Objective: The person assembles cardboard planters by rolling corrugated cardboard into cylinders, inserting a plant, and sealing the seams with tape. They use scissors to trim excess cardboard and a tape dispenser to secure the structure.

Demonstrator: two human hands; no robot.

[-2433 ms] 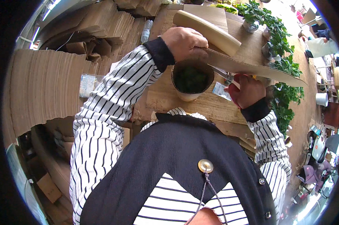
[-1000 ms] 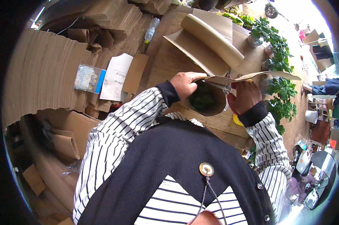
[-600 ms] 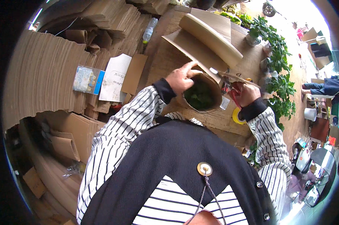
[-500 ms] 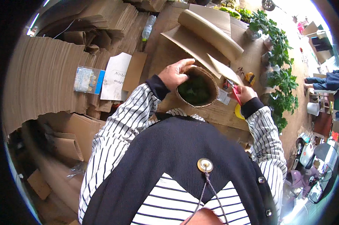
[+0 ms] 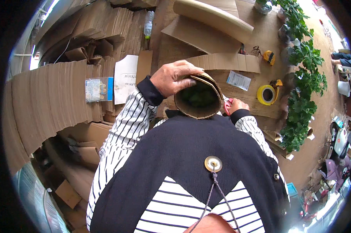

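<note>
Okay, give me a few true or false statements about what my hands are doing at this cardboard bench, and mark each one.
1. The left hand grips the rim of a cardboard-wrapped pot with green plant inside. True.
2. The right hand rests on the yellow tape roll. False: the roll lies apart on the bench, to the right of that hand, which is by something red at the pot's side.
3. A clear plastic bottle lies among the cardboard at the far side. True.
4. The potted green plants stand along the left of the bench. False: they line its right side.
</note>
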